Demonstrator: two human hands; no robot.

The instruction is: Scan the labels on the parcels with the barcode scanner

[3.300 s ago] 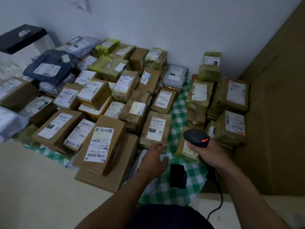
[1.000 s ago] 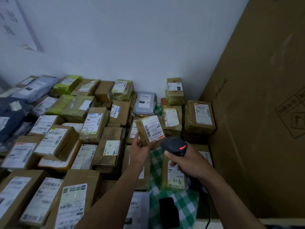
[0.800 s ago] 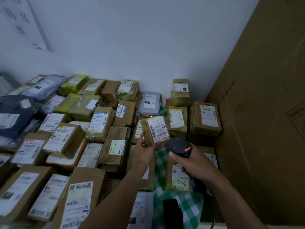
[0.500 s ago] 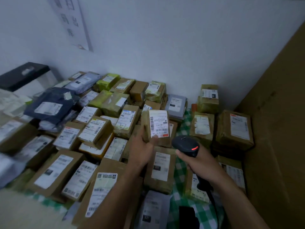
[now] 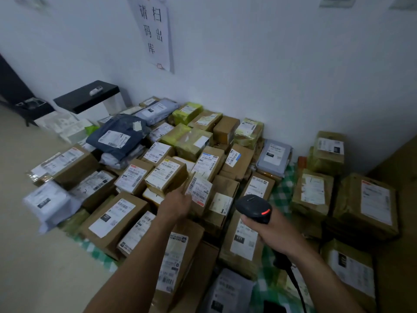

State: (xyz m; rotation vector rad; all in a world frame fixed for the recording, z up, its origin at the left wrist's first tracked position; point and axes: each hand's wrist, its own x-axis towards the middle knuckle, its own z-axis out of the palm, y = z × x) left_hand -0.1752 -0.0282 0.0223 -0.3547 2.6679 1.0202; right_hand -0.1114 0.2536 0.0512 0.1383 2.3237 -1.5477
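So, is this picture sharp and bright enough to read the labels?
Head view: dim, bluish light, no glare; the scanner in the right hand shows a red glow. Head view: the white bag at the left edge is smeared; the print on the small parcel in the left hand is soft. Head view: wide-angle bending tilts the poster.

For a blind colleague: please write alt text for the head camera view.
A person's left hand holds a small labelled parcel over a pile of parcels, while the right hand grips a black barcode scanner beside it. Its red light glows.
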